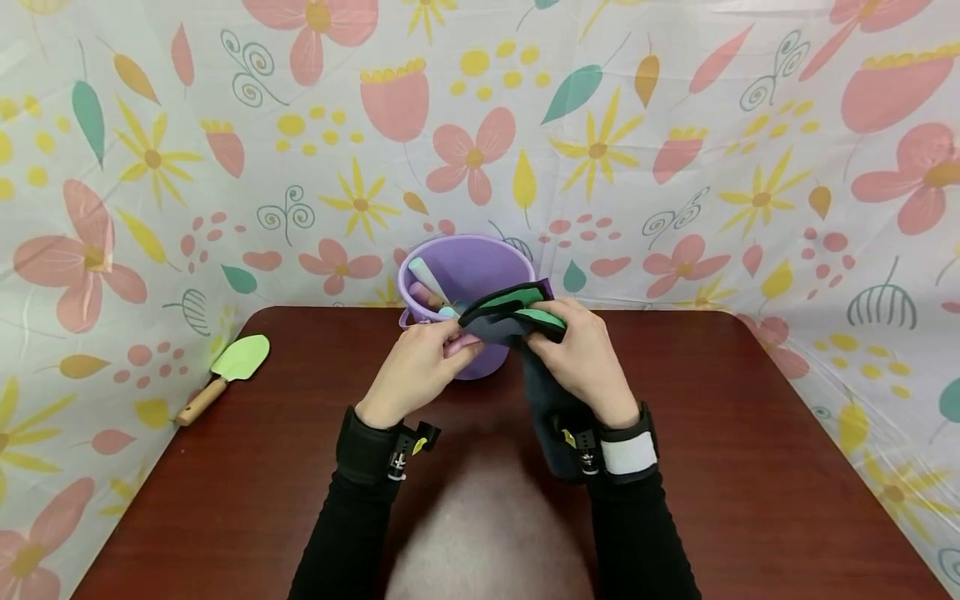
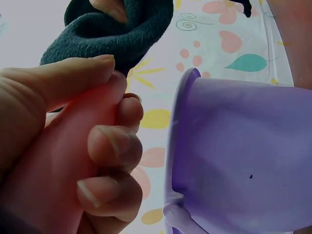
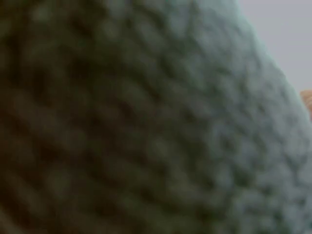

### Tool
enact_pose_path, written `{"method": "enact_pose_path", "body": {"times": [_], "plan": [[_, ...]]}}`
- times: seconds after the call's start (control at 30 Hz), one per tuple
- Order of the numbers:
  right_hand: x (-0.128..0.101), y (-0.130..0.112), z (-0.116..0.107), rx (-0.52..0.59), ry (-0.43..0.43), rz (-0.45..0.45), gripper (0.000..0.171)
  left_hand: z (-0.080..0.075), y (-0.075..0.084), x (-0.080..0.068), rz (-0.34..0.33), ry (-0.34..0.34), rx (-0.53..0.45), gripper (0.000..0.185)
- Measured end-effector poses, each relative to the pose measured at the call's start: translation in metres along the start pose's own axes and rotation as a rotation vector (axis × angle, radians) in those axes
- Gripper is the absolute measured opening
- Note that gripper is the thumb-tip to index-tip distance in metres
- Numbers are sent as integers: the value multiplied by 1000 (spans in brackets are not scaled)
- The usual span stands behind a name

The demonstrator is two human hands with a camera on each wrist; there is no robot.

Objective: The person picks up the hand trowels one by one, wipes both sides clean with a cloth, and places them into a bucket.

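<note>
My left hand (image 1: 416, 371) grips a thick pink chalk stick (image 2: 63, 151), its thumb and fingers curled round the rounded, tapered shape. The tip points at a dark grey fleecy cloth (image 1: 551, 400), which has green and black along its upper edge and a bit of purple at one corner. My right hand (image 1: 585, 358) pinches that cloth near the top, and the rest hangs down in front of the right wrist. Fleece fills most of the right wrist view. Just behind both hands stands a purple bucket (image 1: 487, 258), partly hidden by them, with a white stick (image 1: 427, 279) and other pale sticks inside.
A trowel with a pale green blade (image 1: 242, 358) and a wooden handle (image 1: 202, 402) lies at the left edge of the brown table (image 1: 750, 467). Flower-printed sheeting (image 1: 675, 108) surrounds the table at the back and sides.
</note>
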State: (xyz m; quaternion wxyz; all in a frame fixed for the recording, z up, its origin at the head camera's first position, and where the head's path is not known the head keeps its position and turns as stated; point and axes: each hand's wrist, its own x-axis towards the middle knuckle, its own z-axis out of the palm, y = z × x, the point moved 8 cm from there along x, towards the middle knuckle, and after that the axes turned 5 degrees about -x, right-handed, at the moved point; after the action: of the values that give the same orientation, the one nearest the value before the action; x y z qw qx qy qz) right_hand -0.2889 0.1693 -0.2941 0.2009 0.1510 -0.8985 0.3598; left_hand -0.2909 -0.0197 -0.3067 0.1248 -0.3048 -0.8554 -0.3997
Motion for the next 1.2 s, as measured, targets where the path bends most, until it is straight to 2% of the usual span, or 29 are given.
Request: {"method": "enact_pose_path", "body": {"times": [0.2,0.5,0.77,1.0,1.2], "plan": [[1,11,-10,0,29,27,28,0,1,0,22,-27,34,9],[0,29,-24,12,71,90,25,-1,-6,-1,-30,-68,35,10],[-9,43,-38,29,105,184,27,1,-13,-4,-57,-90,18,12],[-12,37,-52,42,150,184,27,-1,-13,-3,-61,-88,-12,16],[-14,28,-53,40,146,162,25,-2,-13,-3,-68,-83,-18,16]]}}
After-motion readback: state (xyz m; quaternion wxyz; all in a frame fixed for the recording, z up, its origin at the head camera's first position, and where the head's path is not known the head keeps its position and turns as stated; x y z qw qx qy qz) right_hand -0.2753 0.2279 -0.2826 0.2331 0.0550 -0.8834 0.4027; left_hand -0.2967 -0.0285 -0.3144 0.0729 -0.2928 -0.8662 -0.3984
